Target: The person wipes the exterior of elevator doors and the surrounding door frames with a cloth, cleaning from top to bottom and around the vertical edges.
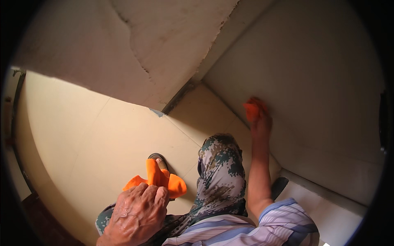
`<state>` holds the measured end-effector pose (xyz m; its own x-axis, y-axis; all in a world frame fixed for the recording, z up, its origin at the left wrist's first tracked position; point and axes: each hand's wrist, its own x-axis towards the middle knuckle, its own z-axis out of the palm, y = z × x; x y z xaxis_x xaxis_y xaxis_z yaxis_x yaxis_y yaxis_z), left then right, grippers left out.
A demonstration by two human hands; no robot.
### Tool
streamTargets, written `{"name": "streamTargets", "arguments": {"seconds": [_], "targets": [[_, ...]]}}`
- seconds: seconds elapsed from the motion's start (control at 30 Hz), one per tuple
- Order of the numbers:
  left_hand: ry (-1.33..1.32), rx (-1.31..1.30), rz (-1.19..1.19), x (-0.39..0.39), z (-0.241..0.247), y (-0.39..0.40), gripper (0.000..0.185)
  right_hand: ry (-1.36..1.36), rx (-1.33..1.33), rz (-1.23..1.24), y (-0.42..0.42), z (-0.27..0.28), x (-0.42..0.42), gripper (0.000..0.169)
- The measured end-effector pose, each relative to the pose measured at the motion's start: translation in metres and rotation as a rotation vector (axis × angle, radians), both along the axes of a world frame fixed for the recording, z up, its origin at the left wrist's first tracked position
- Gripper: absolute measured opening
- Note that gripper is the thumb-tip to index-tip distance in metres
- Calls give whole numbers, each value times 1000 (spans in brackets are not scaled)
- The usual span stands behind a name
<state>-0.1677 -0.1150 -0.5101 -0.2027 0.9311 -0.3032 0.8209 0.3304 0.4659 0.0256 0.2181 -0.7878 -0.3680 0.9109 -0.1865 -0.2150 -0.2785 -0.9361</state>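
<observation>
My left hand (137,209), at the lower left, grips a bright orange cloth (160,178) that bunches out beyond the knuckles, above a sandalled foot (159,161). On the right, my right hand (261,118) presses a second orange cloth (252,111) against a flat grey panel (307,101), near its lower edge. The fingers there are blurred and partly hidden by the cloth. What the panel belongs to, a door or a wall, I cannot tell.
A cracked, chipped wall (101,52) juts in from the top, with a dark skirting (181,95) at its corner. Cream floor tiles (77,129) lie below. My bent knee in camouflage trousers (220,172) stands between the hands. A pale frame (326,190) runs along the lower right.
</observation>
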Motion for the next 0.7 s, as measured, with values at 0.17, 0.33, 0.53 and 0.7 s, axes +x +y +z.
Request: {"name": "streamTargets", "arguments": {"seconds": [0.17, 0.33, 0.53, 0.7], "targets": [[-27, 55, 19, -1, -5, 3, 22, 166, -210, 257, 19, -38, -115, 36], [-19, -33, -53, 0, -2, 14, 22, 43, -169, 378, 43, -135, -185, 29], [-45, 12, -39, -2, -7, 19, 21, 26, -434, 130, 35, -216, -175, 21], [-60, 70, -47, -3, -13, 14, 21, -381, 275, 296, 43, -237, -59, 27]]}}
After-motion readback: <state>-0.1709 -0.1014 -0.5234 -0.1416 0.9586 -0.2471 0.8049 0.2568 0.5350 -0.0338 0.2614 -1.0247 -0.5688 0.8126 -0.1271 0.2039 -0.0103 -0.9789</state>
